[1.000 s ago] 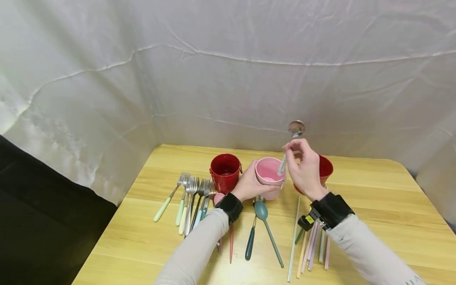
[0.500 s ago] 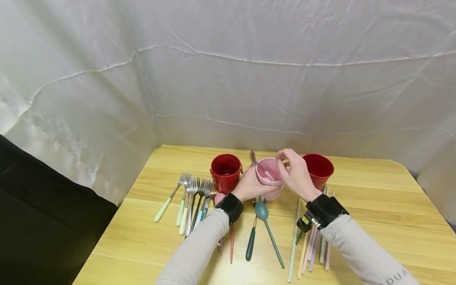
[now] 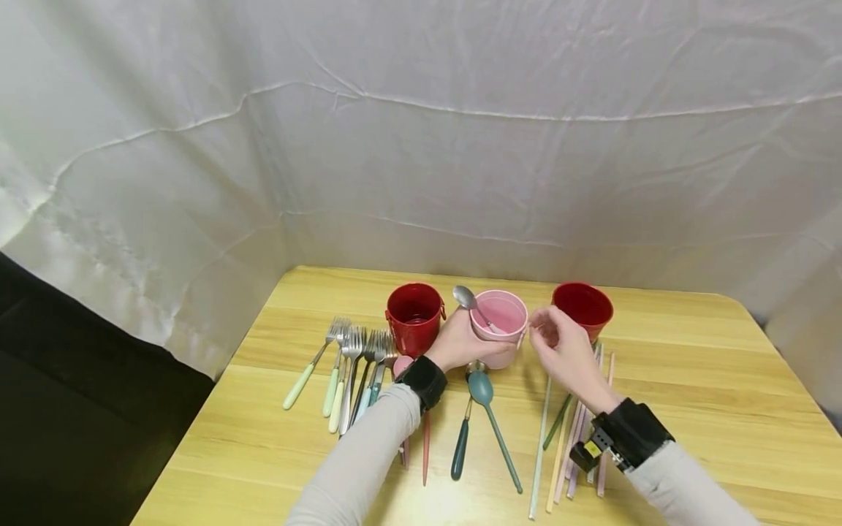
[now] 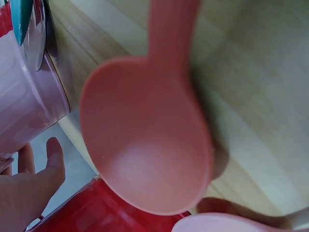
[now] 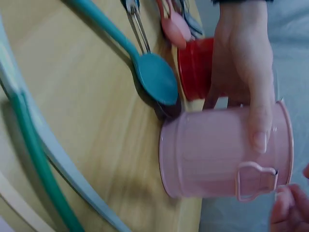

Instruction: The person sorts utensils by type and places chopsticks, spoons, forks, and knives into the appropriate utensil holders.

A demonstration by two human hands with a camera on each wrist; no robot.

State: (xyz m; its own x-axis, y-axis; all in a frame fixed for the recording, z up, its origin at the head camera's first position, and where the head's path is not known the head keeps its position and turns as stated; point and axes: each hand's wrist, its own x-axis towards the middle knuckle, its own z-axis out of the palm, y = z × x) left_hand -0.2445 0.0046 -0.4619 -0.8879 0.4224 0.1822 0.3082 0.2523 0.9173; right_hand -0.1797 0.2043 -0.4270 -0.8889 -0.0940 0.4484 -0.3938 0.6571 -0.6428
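Observation:
My left hand [image 3: 458,340] grips the side of a pink bucket [image 3: 500,356], with its thumb along the near wall under the rim. A metal spoon [image 3: 465,296] leans in that bucket, handle end down inside and bowl sticking out over the left rim. Just right of the bucket is my right hand [image 3: 571,358], its fingers loosely bent and holding nothing. A teal spoon [image 3: 482,389] lies in front of the bucket, beside a dark-handled spoon [image 3: 460,449]. In the left wrist view a coral spoon [image 4: 145,130] fills the middle, below my left wrist.
Red buckets stand on either side, one at left [image 3: 416,332] and one at right [image 3: 584,307]. Several forks [image 3: 354,365] lie at the left. Several chopsticks [image 3: 541,446] lie under and near my right wrist. Grey cloth [image 3: 421,161] hangs behind the table [image 3: 710,380].
The right hand lowered the metal spoon handle-first into the pink bucket and let it go. It then drew back to the right and down. The left hand stayed on the bucket.

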